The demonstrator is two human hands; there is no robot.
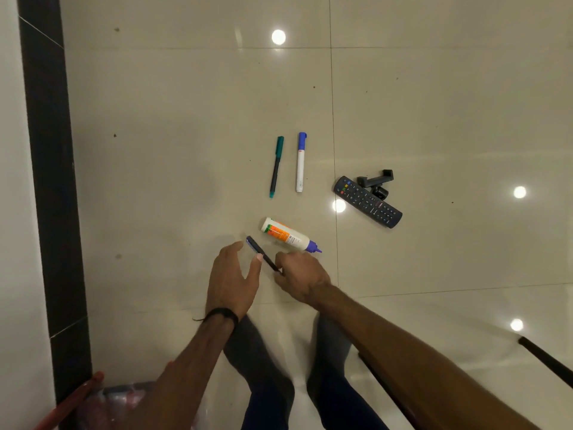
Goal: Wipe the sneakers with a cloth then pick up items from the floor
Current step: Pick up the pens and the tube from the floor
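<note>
my right hand (302, 279) reaches down, fingers curled round one end of a dark blue-capped pen (262, 252) lifted beside the glue bottle (286, 234) on the floor (186, 150). my left hand (231, 280) spreads open, thumb tip touching the pen.

We find no legible text. Print on the glue bottle (286, 234) label and remote (367, 201) buttons is blurred.

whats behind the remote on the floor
A black clamp-like holder lies just behind the remote, touching or overlapping its far edge. Its lower part is hidden by the remote, so I cannot tell its full shape.
</note>
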